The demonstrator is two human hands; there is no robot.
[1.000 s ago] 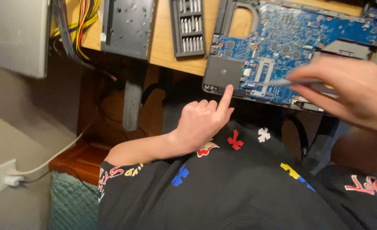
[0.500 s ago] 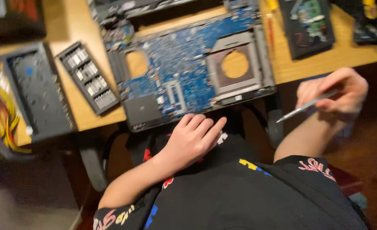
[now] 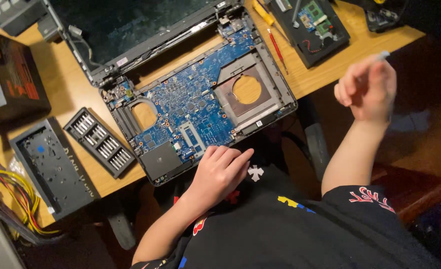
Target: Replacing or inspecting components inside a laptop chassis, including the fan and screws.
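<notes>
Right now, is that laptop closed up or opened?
Opened up: the laptop base has no cover, so its blue circuit board lies bare on the wooden desk.

Warm, fairly dim indoor light falls from above onto my table (image 3: 76, 89), so the wood glows orange while the floor to the right and the gap under the table edge sink into near-black shadow. The blue laptop motherboard (image 3: 190, 107) in the middle is the sharpest and best lit part, with only faint glare on its metal frame, and the dark screen panel (image 3: 130, 25) above it shows hardly any detail. My right hand (image 3: 367, 89) is smeared by motion blur, its grip and the thin tool (image 3: 382, 55) in it indistinct, whereas my left hand (image 3: 223, 172) is crisp, and the corners are murky and soft.
</notes>
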